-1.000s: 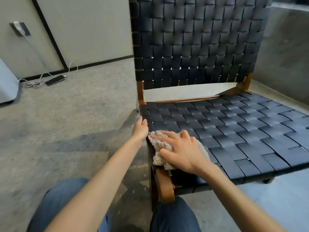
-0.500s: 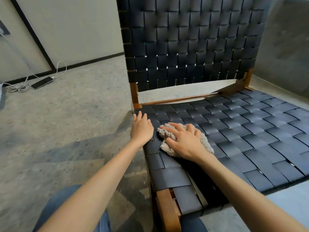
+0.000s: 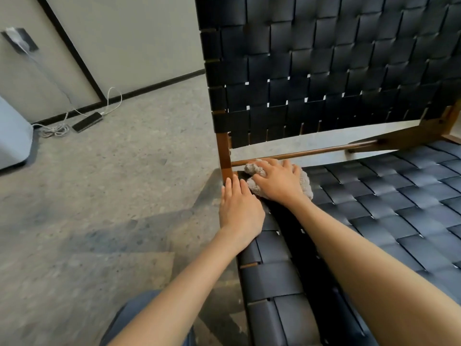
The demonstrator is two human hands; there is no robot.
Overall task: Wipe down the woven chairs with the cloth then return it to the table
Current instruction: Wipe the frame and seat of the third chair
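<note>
A: Where's the cloth (image 3: 306,183) right now?

B: On the woven chair (image 3: 399,208), bunched up in the back left corner of the seat, just beside the wooden post (image 3: 223,151) under the backrest (image 3: 324,71).

A: And the hands?

B: The right hand (image 3: 277,182) lies palm down on top of it, fingers spread and pressing, not really clenched. The left hand (image 3: 239,208) rests flat on the seat's left edge, fingers straight and together, holding nothing.

A: How will the cloth handle?

B: It looks soft, fluffy and light, so I'd expect it to crumple and drag under the palm. The straps look smooth, so it should glide. For carrying it to the worktop, which isn't in view, gathering the bunched middle seems best, so no corner trails
</note>
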